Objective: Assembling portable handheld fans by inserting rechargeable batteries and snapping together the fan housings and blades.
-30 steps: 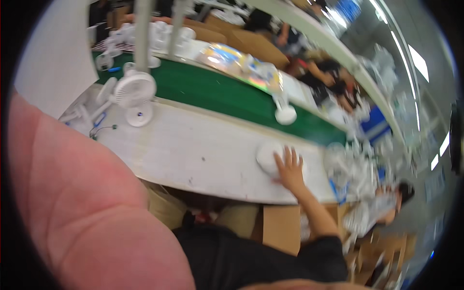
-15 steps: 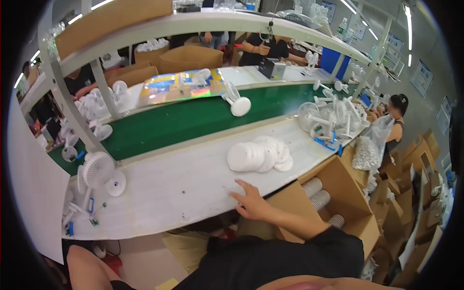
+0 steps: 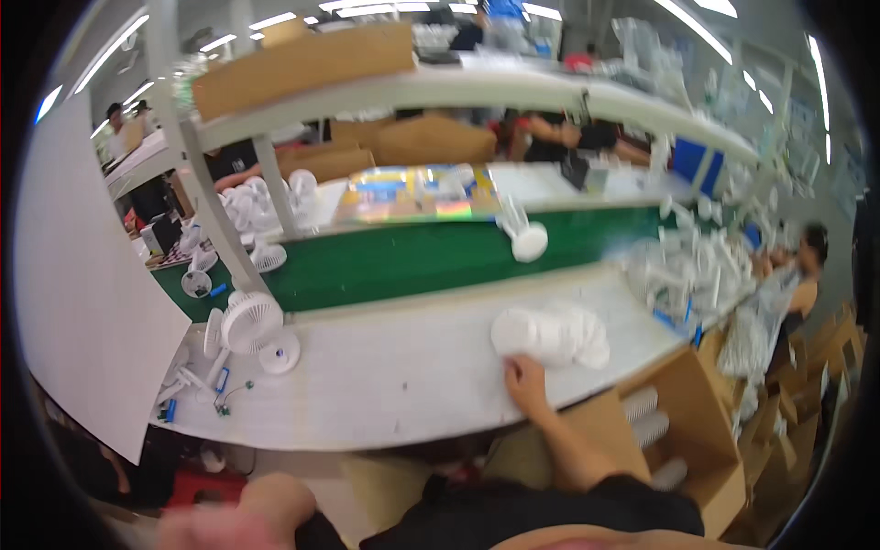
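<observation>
White discs (image 3: pixel 552 335) could go sliding

They're lying overlapped on the right part of the desk (image 3: pixel 348 385), not squared up. Right hand (image 3: pixel 525 378) is at their near left edge, fingers curled in, but with the blur I can't tell if it's gripping one. Left hand (image 3: pixel 215 527) is a smear down low, no clue on its grip. Lopsided push could fan the discs out, maybe off toward the box (image 3: pixel 600 435).

The right hand (image 3: pixel 524 383) is at the near edge of white discs (image 3: pixel 555 335), the blurred left hand (image 3: pixel 220 529) well apart.
</observation>
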Available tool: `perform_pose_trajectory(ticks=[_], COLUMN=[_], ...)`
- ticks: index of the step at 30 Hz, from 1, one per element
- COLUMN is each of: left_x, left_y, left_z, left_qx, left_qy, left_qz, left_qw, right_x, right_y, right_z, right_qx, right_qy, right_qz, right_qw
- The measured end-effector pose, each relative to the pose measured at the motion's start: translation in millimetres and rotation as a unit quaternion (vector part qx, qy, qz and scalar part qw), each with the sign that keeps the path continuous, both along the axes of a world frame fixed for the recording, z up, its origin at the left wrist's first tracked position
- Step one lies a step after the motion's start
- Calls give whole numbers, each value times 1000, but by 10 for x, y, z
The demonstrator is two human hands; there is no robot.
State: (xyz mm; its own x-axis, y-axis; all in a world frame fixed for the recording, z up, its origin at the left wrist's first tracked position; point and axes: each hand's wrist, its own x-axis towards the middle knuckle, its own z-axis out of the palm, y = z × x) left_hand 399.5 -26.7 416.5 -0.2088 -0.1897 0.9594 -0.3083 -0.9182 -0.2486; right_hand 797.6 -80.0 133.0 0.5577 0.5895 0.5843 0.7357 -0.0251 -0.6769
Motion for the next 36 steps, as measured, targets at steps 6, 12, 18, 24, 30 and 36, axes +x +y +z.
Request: perform_pose_trajectory(ticks=[6, 12, 18, 24, 30, 36], left_x=[993, 1314, 1810, 2702, 2421, 2192], left_y=[930, 1902, 2972, 3252, 3868, 4156], left_z=[-972, -2276, -3418, -2955, -2183, -2465], left_qx=[-314, -364, -357, -537, -729, -759], left_qy=[470, 589, 508, 356, 192, 186], left_qz=[141, 145, 371, 305, 421, 361], left_qw=[813, 706, 691, 701, 504, 510], right_x=[-176, -199, 10, 176, -74, -168], right_y=[-238, -307, -323, -351, -193, -203], right_z=[-107, -97, -485, 59, 250, 211], right_qx=[-10, -88, -124, -154, -155, -151], right_qy=[49, 61, -17, -23, 6, 31], right_qz=[-24, -8, -44, -14, 12, 0], right_qw=[998, 994, 991, 988, 988, 988])
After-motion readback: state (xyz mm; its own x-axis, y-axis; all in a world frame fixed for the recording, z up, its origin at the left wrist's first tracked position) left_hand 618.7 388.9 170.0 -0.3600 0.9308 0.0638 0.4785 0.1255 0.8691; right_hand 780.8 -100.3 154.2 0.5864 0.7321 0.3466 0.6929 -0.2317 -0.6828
